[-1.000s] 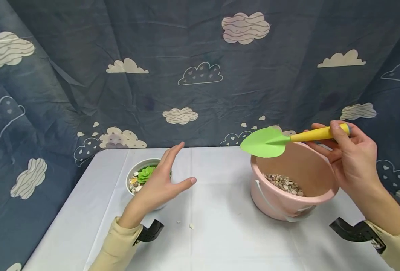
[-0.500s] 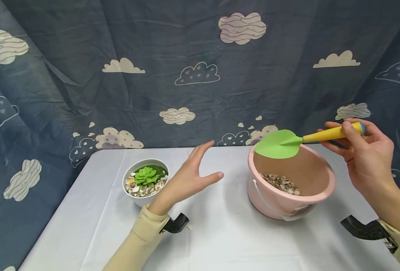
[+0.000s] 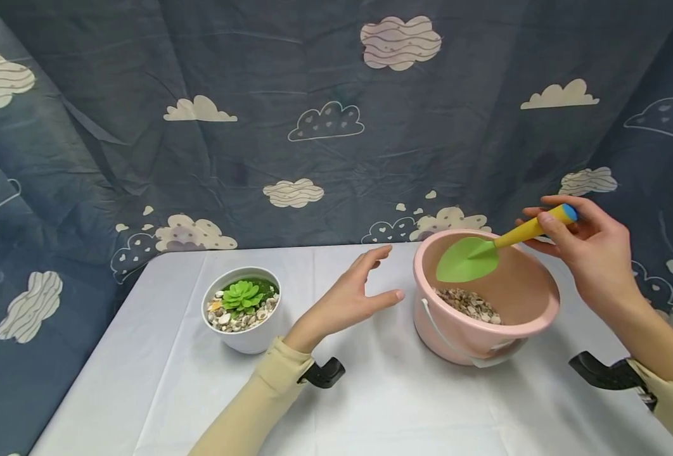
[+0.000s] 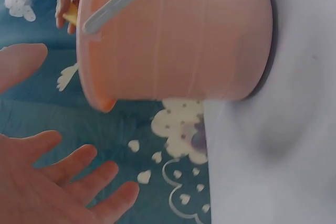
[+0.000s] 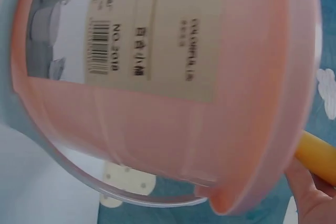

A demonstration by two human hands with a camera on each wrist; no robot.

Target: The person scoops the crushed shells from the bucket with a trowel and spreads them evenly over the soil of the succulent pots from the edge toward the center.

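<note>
My right hand (image 3: 590,250) grips the yellow handle of a small trowel (image 3: 467,259) by its blue-tipped end. The trowel's green blade tilts down into the mouth of a pink bucket (image 3: 456,342), above the pebbles (image 3: 470,306) in it. In the right wrist view the bucket wall (image 5: 157,124) hides most of that hand, and part of the yellow handle (image 5: 317,156) shows. My left hand (image 3: 348,297) holds nothing; its fingers (image 4: 79,158) are spread and point toward the bucket, a short way left of it.
At the left of the white table (image 3: 393,411) stands a white pot (image 3: 251,339) with a green succulent (image 3: 242,296) and pebbles. A pale handle (image 3: 450,342) hangs on the bucket's front. A dark cloud-print cloth (image 3: 234,164) hangs behind the table.
My left hand has moved right, away from the plant pot toward the bucket. The trowel has gone right, then dipped, so its blade is now inside the bucket's mouth.
</note>
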